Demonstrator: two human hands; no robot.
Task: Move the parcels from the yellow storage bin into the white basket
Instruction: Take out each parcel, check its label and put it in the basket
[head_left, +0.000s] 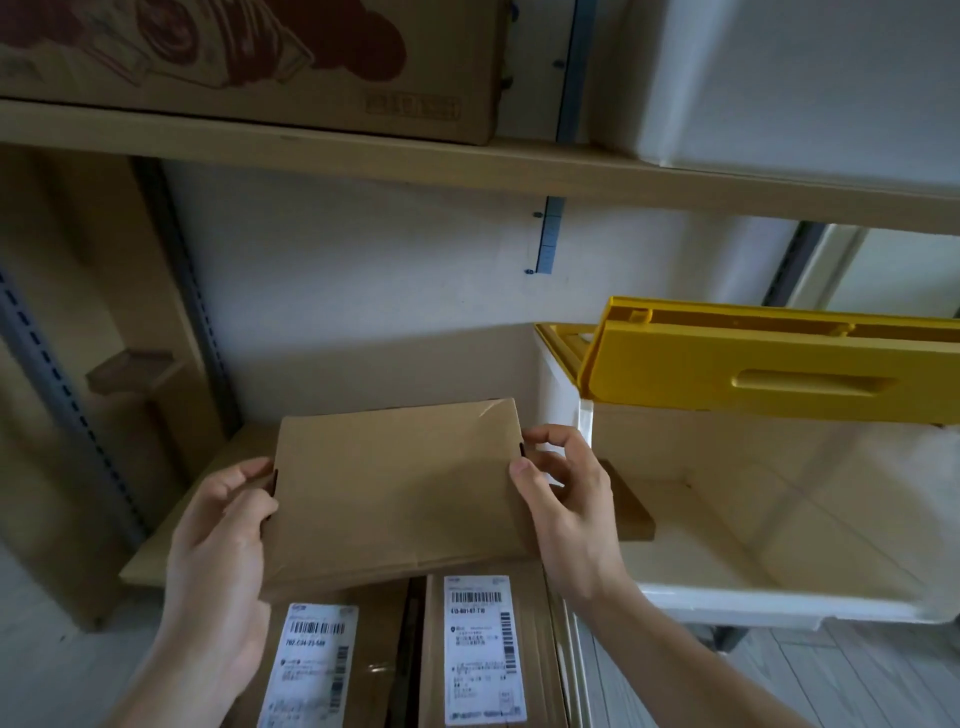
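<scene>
While both forearms are reaching forward, the left hand (218, 535) and right hand (566, 499) are gripping a flat brown parcel (400, 493) by its side edges, fingers curled, above two labelled parcels (483, 649), beside the yellow-lidded bin (769, 364).

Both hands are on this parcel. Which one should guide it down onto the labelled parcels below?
Probably the left hand: it grips the parcel firmly along its edge, while the right hand pinches only the corner.
</scene>
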